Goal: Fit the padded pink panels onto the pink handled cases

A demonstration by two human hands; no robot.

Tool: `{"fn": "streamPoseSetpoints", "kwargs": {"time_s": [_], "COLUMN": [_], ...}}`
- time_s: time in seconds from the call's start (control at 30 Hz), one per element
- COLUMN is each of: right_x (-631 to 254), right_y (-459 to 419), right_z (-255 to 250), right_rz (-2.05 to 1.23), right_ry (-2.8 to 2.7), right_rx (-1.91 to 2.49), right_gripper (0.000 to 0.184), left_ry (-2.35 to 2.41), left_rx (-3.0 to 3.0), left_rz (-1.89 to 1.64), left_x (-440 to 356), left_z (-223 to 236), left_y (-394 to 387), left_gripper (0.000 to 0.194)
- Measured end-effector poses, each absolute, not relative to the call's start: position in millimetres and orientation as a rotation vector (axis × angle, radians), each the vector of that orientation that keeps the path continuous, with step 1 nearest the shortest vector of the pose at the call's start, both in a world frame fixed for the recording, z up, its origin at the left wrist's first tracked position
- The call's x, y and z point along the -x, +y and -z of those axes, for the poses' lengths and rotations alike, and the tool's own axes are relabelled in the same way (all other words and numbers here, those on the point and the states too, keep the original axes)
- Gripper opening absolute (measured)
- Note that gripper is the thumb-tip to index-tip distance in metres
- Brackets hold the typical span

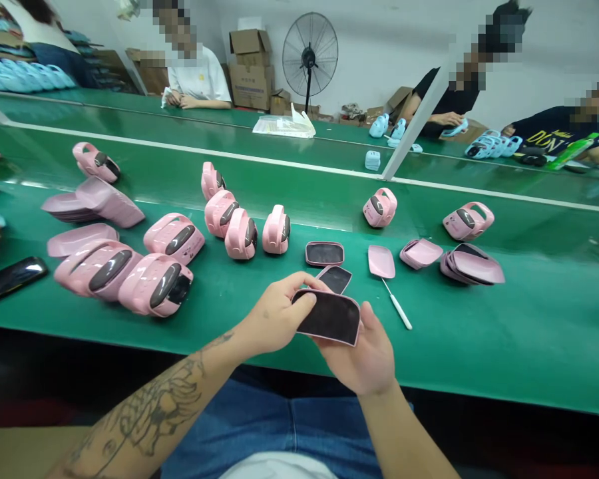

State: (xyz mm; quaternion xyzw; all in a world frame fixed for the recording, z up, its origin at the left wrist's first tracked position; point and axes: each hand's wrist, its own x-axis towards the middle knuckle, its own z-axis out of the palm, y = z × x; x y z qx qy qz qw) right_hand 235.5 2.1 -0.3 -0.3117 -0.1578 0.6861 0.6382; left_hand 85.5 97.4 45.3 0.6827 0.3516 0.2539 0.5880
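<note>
- Here's the left hand point(279, 316) clamped around one edge of a pink-rimmed panel point(329, 318) with a black, felt-like face, while the right hand point(365, 356) supports it from below!
- The panel is up in both hands, just above the near edge of the green conveyor belt point(479, 326).
- Right ahead, a second black-faced panel point(335, 279) lies almost touching the left hand, with a third point(324, 253) flat on the belt beyond.
- On the tally: glossy, rounded pink shells point(240, 234) with dark oval panels look assembled, scattered left of the hands.
- Still loose: a stack of smooth pink panels point(472, 266) on the right, and another stack point(94, 203) on the far left.
- A thin white stick point(398, 309) lies beside the hands, partly under a single pink panel point(382, 261).
</note>
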Motion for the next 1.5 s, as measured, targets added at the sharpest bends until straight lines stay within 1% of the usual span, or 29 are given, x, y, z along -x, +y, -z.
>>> {"fn": "streamPoseSetpoints", "kwargs": {"time_s": [0.1,0.13,0.2,0.23,0.27,0.3,0.33,0.4,0.5,0.57,0.67,0.73,0.83,0.9,1.0,1.07,1.13,1.2,1.33,1.43,1.5], "right_x": [-229,-228,-230,-233,-236,-240,-244,-252,-258,-260,-261,-262,-266,-270,-271,-264,-249,-229,-199,-192,-189], "right_y": [-4,-5,-7,-7,-7,-7,-7,-7,-7,-7,-6,-5,-3,1,16,29,40,44,35,27,24], "right_z": [-1,-2,-3,-4,-4,-4,-3,-1,3,4,5,5,0,-6,-19,-24,-25,-22,-7,1,4], "right_rz": [-1.585,-1.579,-1.547,-1.525,-1.500,-1.478,-1.465,-1.461,-1.495,-1.525,-1.543,-1.530,-1.410,-1.244,-0.977,-0.904,-0.939,-1.023,-1.083,-1.078,-1.077], "right_ry": [-0.230,-0.202,-0.146,-0.122,-0.103,-0.089,-0.080,-0.073,-0.057,-0.048,-0.051,-0.052,-0.083,-0.145,-0.245,-0.269,-0.237,-0.168,-0.073,-0.052,-0.038], "right_rx": [0.596,0.571,0.546,0.547,0.554,0.563,0.571,0.576,0.551,0.519,0.453,0.426,0.431,0.434,0.409,0.390,0.390,0.413,0.454,0.492,0.531], "right_gripper": [0.058,0.057,0.058,0.060,0.064,0.069,0.074,0.080,0.080,0.079,0.078,0.076,0.074,0.077,0.081,0.080,0.078,0.080,0.084,0.078,0.077], "left_ry": [1.057,1.112,1.081,1.011,0.949,0.910,0.924,1.118,1.097,1.047,1.004,0.984,0.946,0.908,0.806,0.720,0.658,0.832,1.027,0.933,0.847], "left_rx": [-2.029,-2.142,-2.271,-2.301,-2.330,-2.367,-2.431,-2.561,-2.577,-2.564,-2.511,-2.446,-2.319,-2.215,-2.028,-1.832,-1.178,-0.809,-0.558,-0.526,-0.568], "left_rz": [-0.696,-0.723,-0.764,-0.758,-0.745,-0.720,-0.714,-0.711,-0.623,-0.564,-0.547,-0.581,-0.691,-0.773,-0.802,-0.768,-0.681,-0.518,-0.427,-0.381,-0.410], "left_x": [-95,-98,-101,-100,-98,-94,-90,-80,-70,-69,-74,-77,-76,-68,-52,-47,-48,-54,-55,-40,-29], "left_z": [-39,-38,-37,-39,-42,-46,-50,-57,-59,-55,-49,-50,-60,-70,-77,-73,-64,-52,-38,-42,-47], "left_y": [89,88,96,104,116,131,147,183,230,251,265,266,259,247,209,170,127,91,58,53,47], "left_gripper": [0.033,0.034,0.030,0.033,0.042,0.056,0.067,0.081,0.079,0.071,0.054,0.054,0.065,0.069,0.065,0.063,0.063,0.065,0.073,0.079,0.082]}}
